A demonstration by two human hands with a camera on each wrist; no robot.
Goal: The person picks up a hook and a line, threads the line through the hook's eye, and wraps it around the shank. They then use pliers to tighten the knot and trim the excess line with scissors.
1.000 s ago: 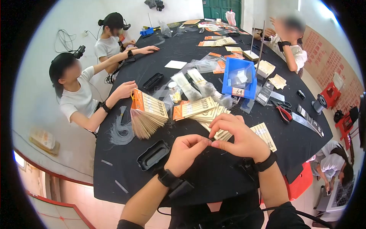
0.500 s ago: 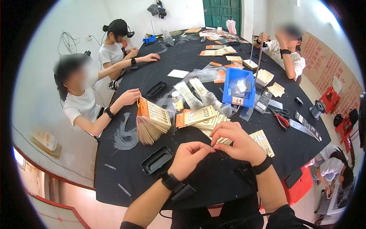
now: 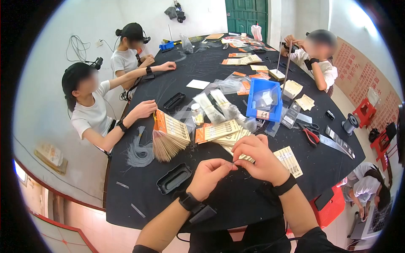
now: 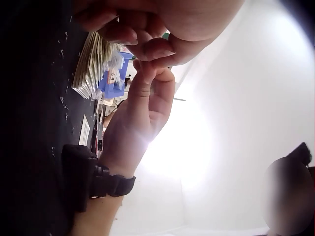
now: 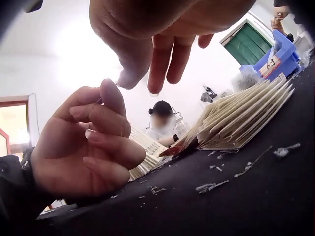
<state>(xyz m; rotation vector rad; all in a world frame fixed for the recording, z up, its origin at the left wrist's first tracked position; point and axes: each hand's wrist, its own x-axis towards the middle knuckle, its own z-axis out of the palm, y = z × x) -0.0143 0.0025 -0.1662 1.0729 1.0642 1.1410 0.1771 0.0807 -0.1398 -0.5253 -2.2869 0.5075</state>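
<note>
Both hands meet fingertip to fingertip above the black table near its front. The left hand [image 3: 206,178] pinches something very small and thin between thumb and index finger; in the right wrist view a fine strand runs across the fingers of that left hand [image 5: 93,142]. Opposite it, the right hand [image 3: 260,160] has thumb and index finger closed at the same spot, its other fingers bent above. What lies between the tips is too small to tell. Behind the hands is a pile of cream cards [image 3: 223,131] with printed rows.
A black tray [image 3: 174,178] lies left of the hands, with a fanned card bundle [image 3: 171,137] and grey strands [image 3: 140,154] beyond. Farther off are a clear jar [image 3: 197,114] and a blue bin [image 3: 264,99]. Red pliers [image 3: 311,135] lie at right. Other people sit around the table.
The hands stay together at the fingertips, slightly lower in the head view than a second ago. The table objects have also shifted down in the view. The person at far right has moved their hands.
</note>
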